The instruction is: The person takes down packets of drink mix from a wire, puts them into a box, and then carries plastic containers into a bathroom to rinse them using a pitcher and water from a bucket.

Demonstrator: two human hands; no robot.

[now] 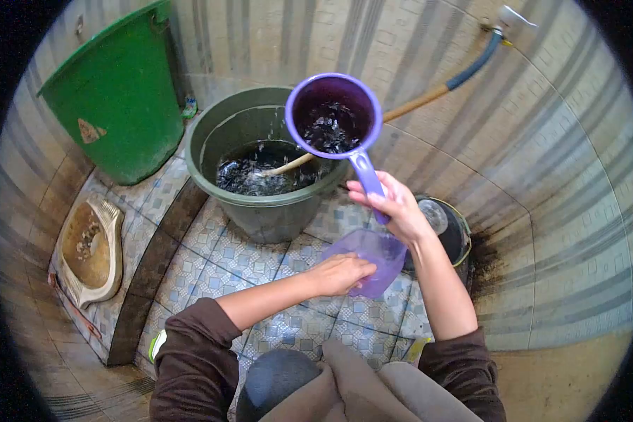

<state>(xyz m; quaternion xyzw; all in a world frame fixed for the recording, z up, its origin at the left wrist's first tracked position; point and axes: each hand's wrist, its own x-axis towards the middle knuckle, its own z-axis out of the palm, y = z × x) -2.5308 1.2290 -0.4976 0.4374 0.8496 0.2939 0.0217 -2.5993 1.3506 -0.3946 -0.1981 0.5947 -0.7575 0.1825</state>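
My right hand (pixel 394 204) is closed around the handle of a purple water dipper (pixel 362 172), which holds rippling water. The dipper hangs over the right rim of a large grey-green bucket (pixel 267 211). Inside that bucket is churning water, with the end of a hose (pixel 418 104) lying in it. Lower down, my left hand (pixel 346 274) grips a translucent purple plastic container (pixel 383 246) by its left side, above the tiled floor. The fingers curl over its edge, and part of the container sits behind my right wrist.
A squat toilet (pixel 91 250) lies left on a raised tiled step (pixel 163 243). Behind it a green plastic panel (pixel 123 105) leans at the wall. A tap (pixel 513 20) feeds the hose. Beside my right forearm stands a dark bucket (pixel 457 235) with a clear item inside.
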